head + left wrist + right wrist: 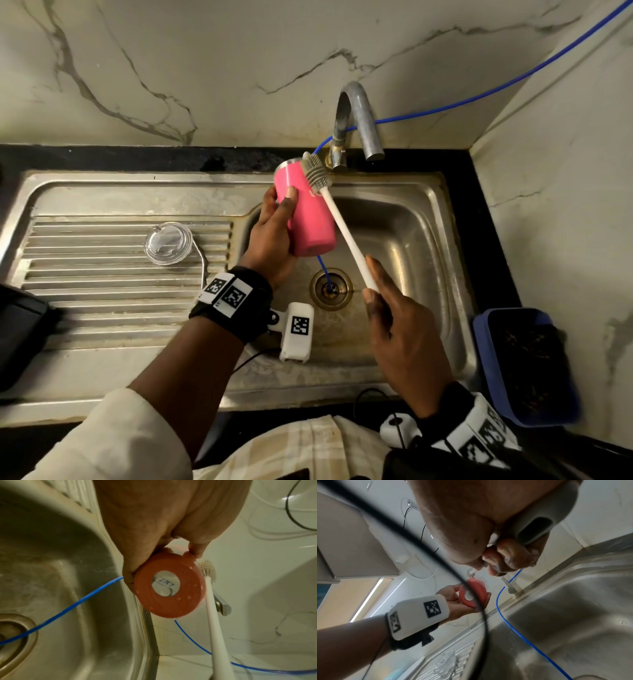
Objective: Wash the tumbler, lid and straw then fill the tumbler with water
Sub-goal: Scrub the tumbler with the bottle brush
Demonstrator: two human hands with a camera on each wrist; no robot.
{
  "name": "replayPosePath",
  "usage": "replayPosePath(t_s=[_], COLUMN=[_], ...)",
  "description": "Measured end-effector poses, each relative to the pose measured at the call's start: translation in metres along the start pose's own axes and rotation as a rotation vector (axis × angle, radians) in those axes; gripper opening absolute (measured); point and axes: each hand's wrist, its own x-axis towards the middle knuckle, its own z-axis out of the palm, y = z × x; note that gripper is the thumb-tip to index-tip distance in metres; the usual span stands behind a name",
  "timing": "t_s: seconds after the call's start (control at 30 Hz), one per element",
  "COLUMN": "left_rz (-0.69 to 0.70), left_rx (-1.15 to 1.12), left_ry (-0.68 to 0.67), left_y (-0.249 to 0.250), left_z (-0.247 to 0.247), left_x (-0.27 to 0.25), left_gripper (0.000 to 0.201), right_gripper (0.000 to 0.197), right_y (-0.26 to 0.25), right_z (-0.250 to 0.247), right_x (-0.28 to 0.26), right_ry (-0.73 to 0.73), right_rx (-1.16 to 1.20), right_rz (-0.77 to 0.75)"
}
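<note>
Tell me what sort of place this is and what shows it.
Most likely a home kitchen, at the washing-up spot. A steel sink with a ribbed drainboard sits in a dark counter, a tap rises behind it, and marble-look walls meet in the corner.

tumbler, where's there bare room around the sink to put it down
Free: the ribbed drainboard in front of and left of the clear lid, and the flat rim below it. Crowded: the basin, where both hands, the brush, blue hose and drain sit.
</note>
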Motion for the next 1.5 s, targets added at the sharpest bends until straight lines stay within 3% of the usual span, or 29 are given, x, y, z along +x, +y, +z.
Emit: replayPosePath(t_s=[0.17, 0.4, 0.6, 0.67, 0.8, 1.0, 1.1, 1.23, 1.43, 1.5], left_rz=[0.018, 0.026, 0.029, 0.013, -0.011, -0.005, -0.011, -0.021, 0.014, 0.012], left_rx=[0.0, 0.079, 0.043, 0.053, -0.004, -0.018, 0.053, 0.078, -0.006, 0.005], left_ry=[0.052, -0.035, -0.038, -0.056, -0.088, -0.021, -0.063, -0.119, -0.067, -0.087], left_y=[0.001, -0.005, 0.002, -0.002, -0.011, 0.003, 0.002, -0.004, 0.003, 0.001], left_z=[-0.008, 0.003, -0.012, -0.009, 0.001, -0.014, -0.009, 0.002, -0.015, -0.014], left_x=[0.001, -0.001, 0.001, -0.003, -0.006, 0.0, -0.006, -0.013, -0.004, -0.006], left_gripper=[0.056, 0.072, 0.088, 0.085, 0.056, 0.066, 0.07, 0.061, 0.072, 0.075], right_gripper=[0.052, 0.051, 0.05, 0.051, 0.05, 0.051, 0.051, 0.049, 0.051, 0.051], right_y=[-0.003, -0.003, -0.004, -0.002, -0.001, 0.003, 0.0, -0.002, -0.002, -0.004], right_z=[-0.003, 0.003, -0.002, -0.003, 0.002, 0.002, 0.003, 0.003, 0.002, 0.0], right_x=[-0.012, 0.018, -0.007, -0.004, 0.007, -0.016, -0.007, 0.006, -0.021, -0.016], right_ry=[-0.039, 0.045, -0.006, 0.006, 0.02, -0.035, 0.01, 0.055, -0.045, -0.018], right_rx=[0.052, 0.0, 0.066, 0.048, -0.006, 0.063, 0.044, 0.066, 0.121, 0.096], right_rz=[0.006, -0.001, 0.014, 0.022, 0.024, 0.003, 0.024, 0.051, 0.007, 0.009])
